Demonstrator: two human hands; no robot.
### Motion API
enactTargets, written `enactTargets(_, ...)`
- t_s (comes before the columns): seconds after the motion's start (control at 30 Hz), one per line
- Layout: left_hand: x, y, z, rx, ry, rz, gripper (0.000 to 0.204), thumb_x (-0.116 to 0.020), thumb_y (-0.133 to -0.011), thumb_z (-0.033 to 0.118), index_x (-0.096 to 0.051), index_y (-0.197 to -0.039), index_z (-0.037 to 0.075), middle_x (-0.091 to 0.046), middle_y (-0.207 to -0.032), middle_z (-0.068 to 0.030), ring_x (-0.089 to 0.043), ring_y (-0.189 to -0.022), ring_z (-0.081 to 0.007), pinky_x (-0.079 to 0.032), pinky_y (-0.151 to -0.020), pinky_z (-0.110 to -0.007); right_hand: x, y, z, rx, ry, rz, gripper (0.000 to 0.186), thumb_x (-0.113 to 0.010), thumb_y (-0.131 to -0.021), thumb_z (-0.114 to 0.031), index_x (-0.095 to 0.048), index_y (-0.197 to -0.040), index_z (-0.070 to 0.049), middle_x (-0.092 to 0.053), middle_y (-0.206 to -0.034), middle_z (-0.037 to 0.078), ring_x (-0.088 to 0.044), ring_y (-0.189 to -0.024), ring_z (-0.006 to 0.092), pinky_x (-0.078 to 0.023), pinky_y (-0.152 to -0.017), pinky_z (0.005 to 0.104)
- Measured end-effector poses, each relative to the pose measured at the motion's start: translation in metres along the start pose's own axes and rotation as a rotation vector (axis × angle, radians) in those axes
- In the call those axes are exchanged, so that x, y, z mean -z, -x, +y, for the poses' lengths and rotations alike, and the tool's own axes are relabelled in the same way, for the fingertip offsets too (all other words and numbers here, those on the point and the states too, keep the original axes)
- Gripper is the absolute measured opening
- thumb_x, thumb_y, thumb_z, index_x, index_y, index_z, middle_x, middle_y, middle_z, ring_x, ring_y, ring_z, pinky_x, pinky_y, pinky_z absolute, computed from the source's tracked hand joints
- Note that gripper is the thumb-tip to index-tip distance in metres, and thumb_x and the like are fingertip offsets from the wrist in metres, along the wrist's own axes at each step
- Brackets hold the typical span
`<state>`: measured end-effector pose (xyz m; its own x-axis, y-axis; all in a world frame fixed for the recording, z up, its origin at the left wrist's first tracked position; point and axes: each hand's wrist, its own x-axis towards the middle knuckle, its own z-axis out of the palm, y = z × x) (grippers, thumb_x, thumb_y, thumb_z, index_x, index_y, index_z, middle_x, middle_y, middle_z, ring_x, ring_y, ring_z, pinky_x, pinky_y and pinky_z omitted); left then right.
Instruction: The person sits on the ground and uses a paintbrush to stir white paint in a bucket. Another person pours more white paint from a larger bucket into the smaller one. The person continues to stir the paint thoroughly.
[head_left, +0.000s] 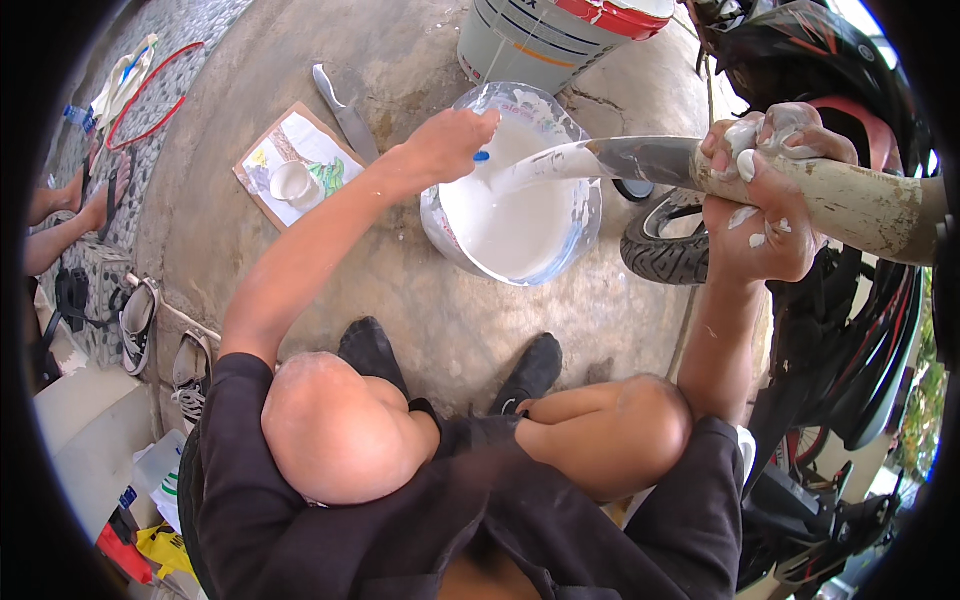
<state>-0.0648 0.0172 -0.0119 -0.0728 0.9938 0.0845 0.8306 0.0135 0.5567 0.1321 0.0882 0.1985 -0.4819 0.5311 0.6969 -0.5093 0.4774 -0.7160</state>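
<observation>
My right hand, smeared with white paint, is wrapped round a thick cream and grey pole. The pole slants leftward, and its white-coated end lies over the paint in a translucent plastic tub. White paint covers the tub's inside. Above the tub's left side my left hand is closed, fingers curled. A small blue piece shows just under it, but what it grips is hidden. Left of the tub lie a paper-covered board with a whitish cup on it, and a long flat grey tool.
A large pale bucket with a red rim stands beyond the tub. A motorcycle fills the right side, its tyre near the pole. Sneakers lie at left, where another person's sandalled feet show.
</observation>
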Motion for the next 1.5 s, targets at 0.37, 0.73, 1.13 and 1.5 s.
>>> enactTargets(0.37,0.112,0.005,0.064,0.015,0.111,0.115,0.020,-0.059,-0.078,0.002,-0.048,-0.095,-0.001,-0.065,-0.086,-0.0141,-0.062,-0.083,-0.0300,-0.047,-0.072,-0.039,0.048,0.008,-0.010,0.140,0.192,-0.010,0.014,-0.056,-0.070,-0.010,-0.054,-0.071,0.004,-0.045,-0.092,0.014,-0.051,-0.063,0.0242,-0.045,-0.041,0.0327)
enactTargets(0.73,0.099,0.014,0.068,0.042,0.034,0.120,0.017,-0.058,-0.075,-0.002,-0.048,-0.089,-0.001,-0.063,-0.080,-0.0159,-0.061,-0.081,-0.0345,-0.048,-0.072,-0.041,0.037,0.019,0.003,0.136,0.188,0.019,0.011,-0.052,-0.069,-0.005,-0.052,-0.077,0.003,-0.045,-0.093,0.016,-0.052,-0.066,0.0249,-0.046,-0.047,0.0360)
enactTargets(1.13,0.066,0.013,0.047,0.223,-0.058,0.047,0.020,-0.059,-0.076,-0.002,-0.050,-0.093,-0.001,-0.065,-0.084,-0.0166,-0.061,-0.086,-0.0365,-0.046,-0.074,-0.042,0.034,0.012,0.005,-0.010,0.040,-0.115,0.014,-0.049,-0.069,0.000,-0.050,-0.083,0.003,-0.045,-0.095,0.018,-0.053,-0.070,0.0256,-0.047,-0.053,0.0396)
enactTargets(1.5,0.062,0.010,0.038,0.161,-0.070,0.129,0.018,-0.057,-0.076,-0.004,-0.048,-0.091,-0.003,-0.064,-0.085,-0.0185,-0.061,-0.082,-0.0379,-0.046,-0.072,-0.044,0.035,0.010,0.014,-0.100,-0.099,-0.191,0.037,-0.050,-0.064,-0.007,-0.045,-0.100,-0.001,-0.043,-0.085,0.015,-0.050,-0.060,0.0202,-0.046,-0.062,0.0386)
